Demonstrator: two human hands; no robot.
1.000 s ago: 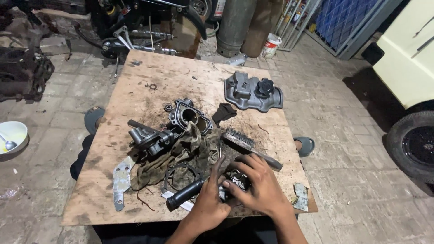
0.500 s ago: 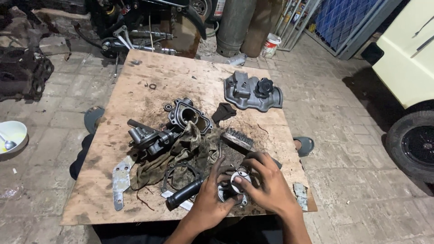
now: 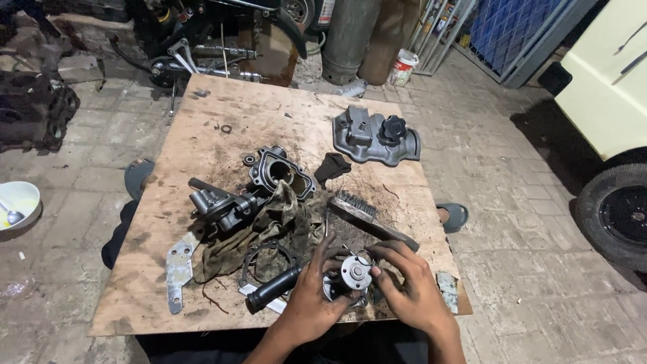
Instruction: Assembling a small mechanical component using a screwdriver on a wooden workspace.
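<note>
Gripping round metal part [image 3: 354, 273], hands [image 3: 367, 293] near board's front edge [image 3: 222, 327].

Light is uneven and artificial, falling from above onto the desk [image 3: 202, 121], whose pale wood is the brightest area at the centre of the frame. The upper left corner sinks into near-black shadow, with detail lost there. A dark shadow lies on the paving at the right edge beside the tyre [image 3: 617, 212]. Focus is fairly sharp at centre; wide-angle stretching bends the edges. No strong glare shows.
</note>
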